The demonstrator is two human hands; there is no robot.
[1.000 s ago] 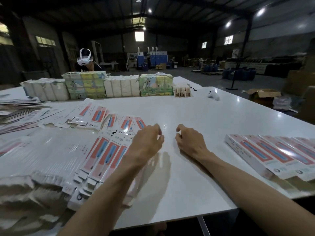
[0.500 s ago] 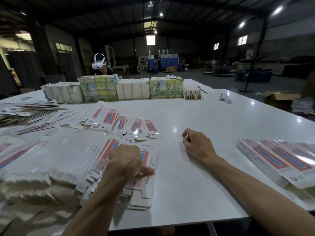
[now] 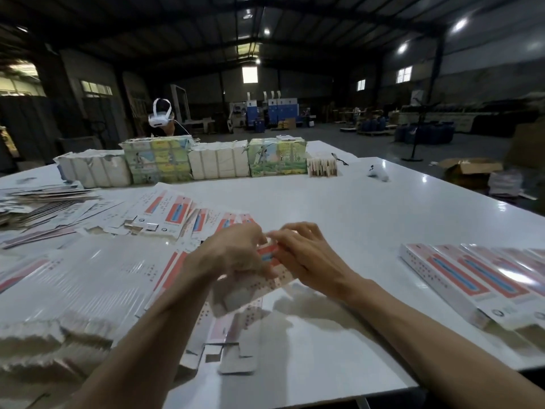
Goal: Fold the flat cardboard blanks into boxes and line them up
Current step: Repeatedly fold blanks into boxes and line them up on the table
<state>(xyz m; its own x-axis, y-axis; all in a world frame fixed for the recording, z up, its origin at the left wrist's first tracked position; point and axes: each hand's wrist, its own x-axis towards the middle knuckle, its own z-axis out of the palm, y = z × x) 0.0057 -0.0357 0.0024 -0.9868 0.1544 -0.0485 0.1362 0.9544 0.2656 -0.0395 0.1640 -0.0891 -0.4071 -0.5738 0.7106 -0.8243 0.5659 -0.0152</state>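
Now you have one blank (image 3: 250,293) up off the table (image 3: 354,219), right in the middle in front of you. Your left hand (image 3: 236,255) is curled round its far end. Your right hand (image 3: 308,261) pinches the same end from the other side. It is blurry there, so I cannot tell just which fingers do the holding. The near end, with its little flaps (image 3: 236,363), hangs low by the table's front edge.

Watch those flaps. I think they could catch on the table, or on another blank under them, when you pop the box open. Then one may bend the wrong way or tear.

Both hands are on one end only. Nothing holds the long part, so it may twist. The box could then fold on a wrong line and come out crooked. Squeeze too hard and you may dent it.

Your left arm is just above the pile of flat blanks (image 3: 97,276). That pile is fanned out and looks slippery, so a bump from your arm could push some off the table.

The row of finished boxes (image 3: 472,278) lies well apart on your right, near the edge. A fast reach over there could knock the line out of place.
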